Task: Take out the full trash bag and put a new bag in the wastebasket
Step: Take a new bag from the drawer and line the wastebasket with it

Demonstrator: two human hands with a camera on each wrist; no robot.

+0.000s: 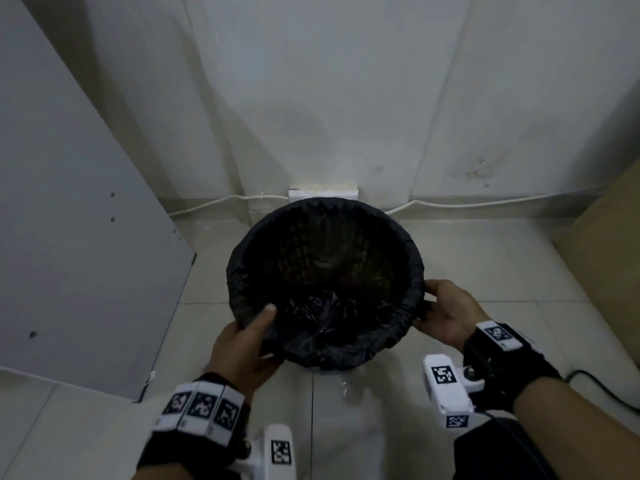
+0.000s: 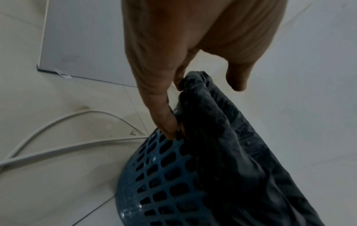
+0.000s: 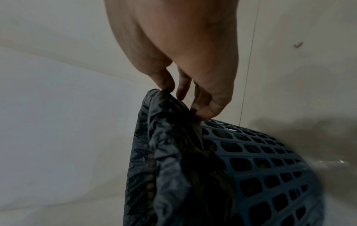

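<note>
Bag [image 1: 408, 268] in wastebasket [image 2: 160, 175], before wall [image 1: 329, 98]

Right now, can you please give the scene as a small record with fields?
wastebasket: blue lattice plastic, on the tiled floor by the wall
black bag: lines the basket, folded over its rim
left hand: grips the near-left rim, thumb inside
right hand: pinches the bag at the right rim
cable: white, on the floor

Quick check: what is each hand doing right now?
Left hand: grips the black trash bag at the wastebasket rim.
Right hand: pinches the bag's edge.
</note>
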